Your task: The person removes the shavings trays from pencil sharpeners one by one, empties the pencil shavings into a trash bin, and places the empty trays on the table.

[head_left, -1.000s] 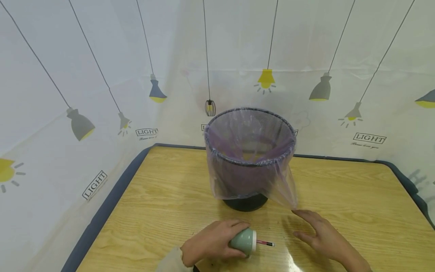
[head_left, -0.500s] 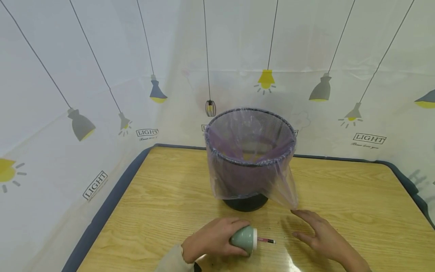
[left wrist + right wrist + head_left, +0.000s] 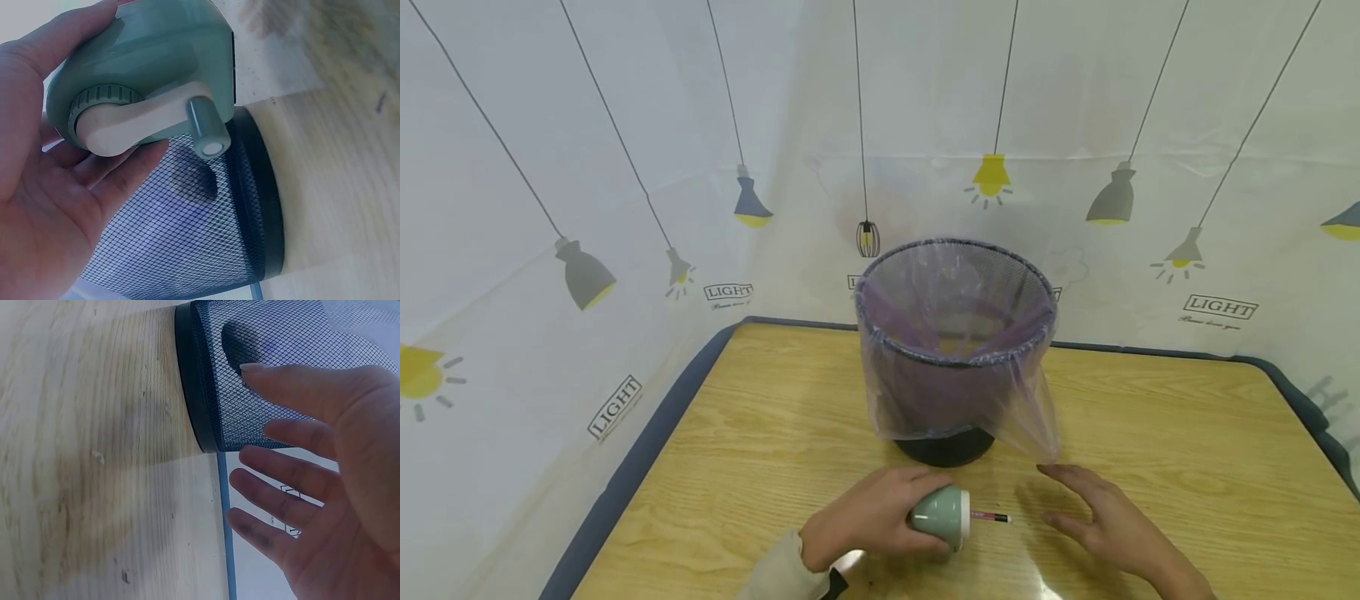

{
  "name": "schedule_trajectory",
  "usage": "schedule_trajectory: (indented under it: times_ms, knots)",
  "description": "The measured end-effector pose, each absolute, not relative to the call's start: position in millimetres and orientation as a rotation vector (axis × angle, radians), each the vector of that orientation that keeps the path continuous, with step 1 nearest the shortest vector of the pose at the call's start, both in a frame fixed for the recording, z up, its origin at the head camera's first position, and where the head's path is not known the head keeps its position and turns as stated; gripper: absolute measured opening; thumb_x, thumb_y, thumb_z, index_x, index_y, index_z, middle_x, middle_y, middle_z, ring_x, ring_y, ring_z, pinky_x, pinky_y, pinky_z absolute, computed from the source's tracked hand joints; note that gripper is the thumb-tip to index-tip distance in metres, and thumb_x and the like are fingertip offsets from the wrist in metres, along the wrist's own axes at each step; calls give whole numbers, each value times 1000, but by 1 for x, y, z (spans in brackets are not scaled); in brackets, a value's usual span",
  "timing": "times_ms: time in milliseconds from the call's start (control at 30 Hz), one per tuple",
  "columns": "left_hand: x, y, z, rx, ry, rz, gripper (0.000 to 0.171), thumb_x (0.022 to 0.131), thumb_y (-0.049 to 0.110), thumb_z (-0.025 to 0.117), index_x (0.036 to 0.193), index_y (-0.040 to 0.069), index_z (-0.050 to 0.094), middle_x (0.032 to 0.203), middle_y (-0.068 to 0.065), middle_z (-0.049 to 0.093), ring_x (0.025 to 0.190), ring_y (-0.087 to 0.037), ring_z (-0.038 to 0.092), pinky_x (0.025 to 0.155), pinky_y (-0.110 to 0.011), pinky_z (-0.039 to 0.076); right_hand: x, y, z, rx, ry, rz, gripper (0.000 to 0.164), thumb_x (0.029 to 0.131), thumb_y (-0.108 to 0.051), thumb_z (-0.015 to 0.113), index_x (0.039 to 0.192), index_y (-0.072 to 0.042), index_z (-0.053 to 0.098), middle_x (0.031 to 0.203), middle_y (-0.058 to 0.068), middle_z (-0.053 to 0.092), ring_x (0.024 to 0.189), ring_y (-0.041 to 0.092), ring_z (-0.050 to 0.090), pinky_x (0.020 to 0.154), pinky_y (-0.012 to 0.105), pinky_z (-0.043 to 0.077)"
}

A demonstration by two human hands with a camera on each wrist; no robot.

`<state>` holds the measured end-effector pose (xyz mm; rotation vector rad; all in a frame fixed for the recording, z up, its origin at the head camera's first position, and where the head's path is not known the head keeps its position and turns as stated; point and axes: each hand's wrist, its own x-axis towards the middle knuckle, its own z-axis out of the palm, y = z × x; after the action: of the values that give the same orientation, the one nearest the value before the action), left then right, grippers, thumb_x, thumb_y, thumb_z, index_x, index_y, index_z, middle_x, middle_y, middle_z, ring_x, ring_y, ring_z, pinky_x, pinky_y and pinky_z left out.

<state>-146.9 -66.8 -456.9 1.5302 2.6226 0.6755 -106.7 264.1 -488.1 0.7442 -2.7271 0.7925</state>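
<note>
My left hand [image 3: 880, 512] grips a green hand-crank pencil sharpener [image 3: 940, 515], lying on its side above the table in front of the waste bin. Its beige crank [image 3: 134, 119] with a green knob shows in the left wrist view. From the sharpener's white end a pencil [image 3: 991, 517] with a red-and-black barrel and a pale tip sticks out to the right. My right hand [image 3: 1101, 521] hovers right of the pencil, fingers spread and slightly bent, touching nothing. Its palm and fingers [image 3: 287, 472] are bare in the right wrist view.
Beyond the hands stands a black mesh waste bin [image 3: 951, 450], lined with a thin purple plastic bag [image 3: 958, 396] folded over its rim. A dark lump [image 3: 240, 347] shows through the mesh. The wooden table [image 3: 760, 417] has small dark specks and meets a lamp-printed wall covering [image 3: 820, 125].
My left hand has moved slightly forward, away from the front edge, with the sharpener and its pencil. The right hand has barely moved.
</note>
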Motion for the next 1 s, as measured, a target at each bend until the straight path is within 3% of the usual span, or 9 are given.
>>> schedule_trajectory:
  times_ms: [500, 1000]
  knots:
    - [-151, -65, -446, 1528, 2632, 704, 69, 82, 44, 79, 139, 15, 54, 121, 2, 64, 95, -1, 58, 75, -5, 43, -109, 255, -486, 764, -2730, 852, 53, 86, -24, 78, 132, -3, 60, 128, 10, 66, 112, 34, 64, 86, 51, 56]
    - [-151, -63, -439, 1528, 2624, 726, 70, 82, 44, 79, 140, 12, 54, 121, 0, 65, 96, -1, 59, 76, -5, 43, -110, 247, -487, 831, -2687, 972, 54, 85, -26, 79, 131, -7, 61, 130, 4, 65, 116, 25, 63, 90, 33, 56]
